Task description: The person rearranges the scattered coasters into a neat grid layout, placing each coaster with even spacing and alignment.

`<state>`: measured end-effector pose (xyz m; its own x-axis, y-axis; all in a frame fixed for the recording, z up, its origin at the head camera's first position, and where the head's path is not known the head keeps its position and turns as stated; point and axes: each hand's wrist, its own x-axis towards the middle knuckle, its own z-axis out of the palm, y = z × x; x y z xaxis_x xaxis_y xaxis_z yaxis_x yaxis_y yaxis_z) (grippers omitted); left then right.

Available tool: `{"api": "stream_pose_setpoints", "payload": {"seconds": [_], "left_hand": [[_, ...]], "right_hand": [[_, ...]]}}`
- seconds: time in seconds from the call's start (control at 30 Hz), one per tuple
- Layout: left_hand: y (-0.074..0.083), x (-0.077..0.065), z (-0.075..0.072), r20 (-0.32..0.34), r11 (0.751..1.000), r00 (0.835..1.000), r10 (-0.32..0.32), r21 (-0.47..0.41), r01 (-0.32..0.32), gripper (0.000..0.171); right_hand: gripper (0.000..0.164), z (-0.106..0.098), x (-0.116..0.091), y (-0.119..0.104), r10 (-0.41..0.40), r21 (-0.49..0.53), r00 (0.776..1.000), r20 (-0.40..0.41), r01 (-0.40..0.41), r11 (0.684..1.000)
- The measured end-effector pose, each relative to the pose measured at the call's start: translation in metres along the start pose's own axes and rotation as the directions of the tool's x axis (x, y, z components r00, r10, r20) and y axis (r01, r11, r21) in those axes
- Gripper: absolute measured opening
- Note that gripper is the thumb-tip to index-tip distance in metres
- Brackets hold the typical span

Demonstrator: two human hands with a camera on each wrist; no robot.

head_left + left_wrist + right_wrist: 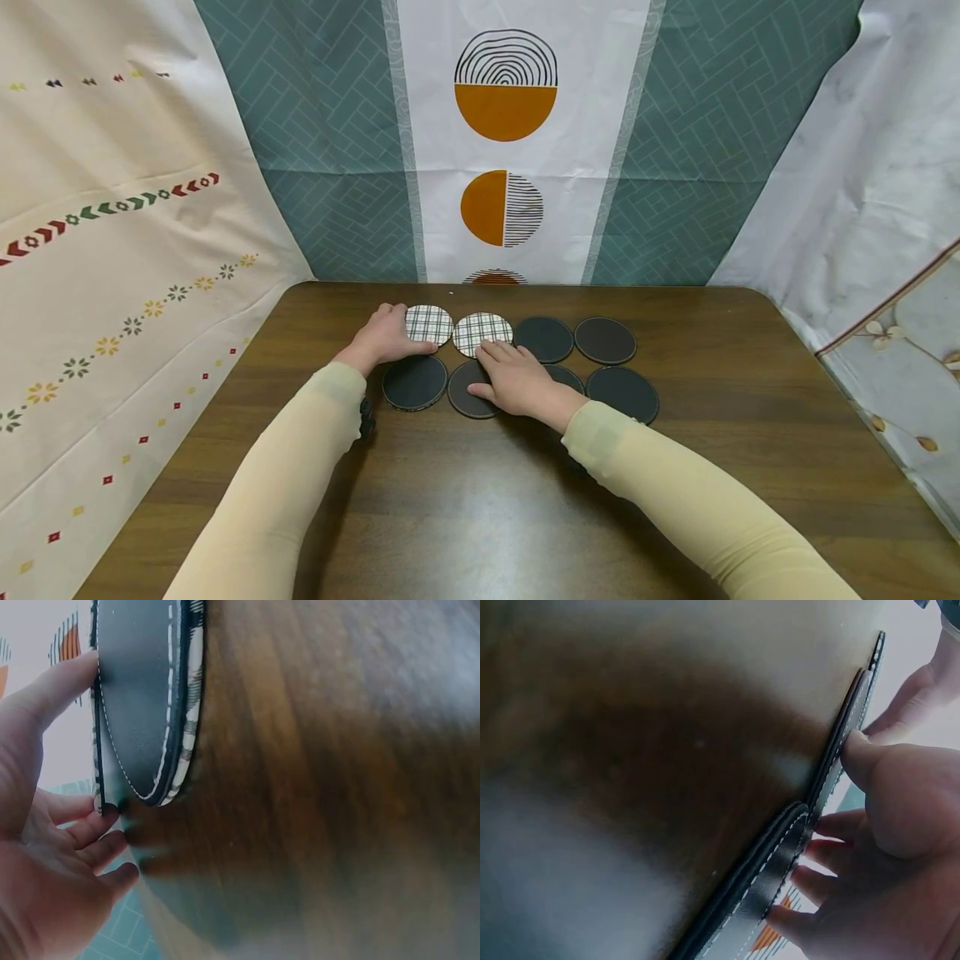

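My left hand (382, 340) spans the left rim of a round plaid coaster (431, 325), thumb and fingers pinching its edge. A black coaster (415, 383) lies just in front; its stitched edge and plaid underside show in the left wrist view. My right hand (519, 382), fingers extended, reaches the near edge of a second plaid coaster (483, 331), with its thumb over a dark brown coaster (467, 394). A black coaster (567, 377) is partly hidden behind that hand. In the right wrist view the fingertips touch or hover at stitched dark edges; contact is unclear.
More dark coasters lie to the right: a black one (543, 339) and a brownish one (606, 341) behind, another black one (624, 392) in front. All rest on a brown wooden table (450, 517). Patterned cloths (341, 167) hang around its back and sides.
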<state>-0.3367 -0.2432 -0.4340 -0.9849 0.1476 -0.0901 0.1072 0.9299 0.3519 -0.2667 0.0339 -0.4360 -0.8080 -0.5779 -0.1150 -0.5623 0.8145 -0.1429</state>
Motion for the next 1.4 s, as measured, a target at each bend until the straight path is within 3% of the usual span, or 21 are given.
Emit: {"api": "stream_pose_setpoints", "payload": {"seconds": [0.73, 1.1, 1.4], "left_hand": [[0.009, -0.005, -0.004, 0.069, 0.999, 0.997, -0.044, 0.007, 0.044, 0.108], [0.013, -0.010, -0.002, 0.013, 1.000, 1.000, -0.009, -0.021, 0.009, 0.098], [0.031, -0.019, 0.006, -0.076, 0.997, 0.995, 0.068, 0.034, -0.065, 0.083]], "right_hand": [[0.075, -0.001, 0.001, 0.000, -0.003, -0.008, 1.000, 0.012, 0.003, 1.000], [0.077, 0.001, 0.008, 0.004, 0.006, 0.035, 1.000, 0.015, -0.007, 0.999], [0.077, -0.005, 0.001, 0.012, 0.000, 0.045, 0.996, -0.086, 0.004, 0.999]]}}
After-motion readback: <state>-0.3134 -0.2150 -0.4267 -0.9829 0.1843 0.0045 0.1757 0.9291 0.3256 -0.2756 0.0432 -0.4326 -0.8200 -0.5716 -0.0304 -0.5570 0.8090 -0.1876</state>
